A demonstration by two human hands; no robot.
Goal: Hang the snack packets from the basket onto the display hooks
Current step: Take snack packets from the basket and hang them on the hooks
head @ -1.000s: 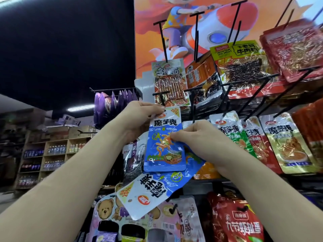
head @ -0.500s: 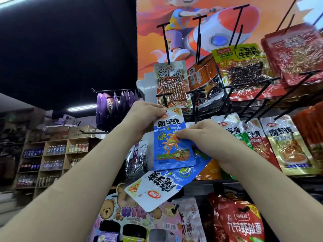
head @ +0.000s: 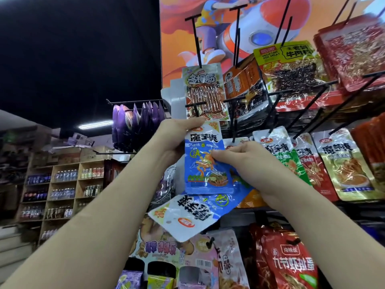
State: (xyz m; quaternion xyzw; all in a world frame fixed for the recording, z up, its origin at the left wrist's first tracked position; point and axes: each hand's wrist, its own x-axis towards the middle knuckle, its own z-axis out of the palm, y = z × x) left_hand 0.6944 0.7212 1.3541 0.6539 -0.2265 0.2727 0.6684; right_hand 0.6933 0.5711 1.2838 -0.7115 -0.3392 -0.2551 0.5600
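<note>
An upright blue and white snack packet [head: 205, 161] hangs just below a black display hook [head: 195, 105]. My left hand [head: 177, 136] pinches its top left corner, thumb close to the hook's tip. My right hand [head: 248, 161] holds the packet's right edge and also grips a second blue and white packet [head: 193, 215], which sticks out tilted and upside down below my wrist. The basket is out of view.
More black hooks [head: 237, 28] jut out above and to the right, several bare. Red, green and yellow packets [head: 341, 163] hang at right, an orange-striped packet [head: 205, 92] right above my left hand. Purple bags [head: 135, 126] hang at left, drink shelves [head: 62, 192] behind.
Both hands and the upright packet have risen slightly toward the hook. The tilted packet under my right hand has moved with them.
</note>
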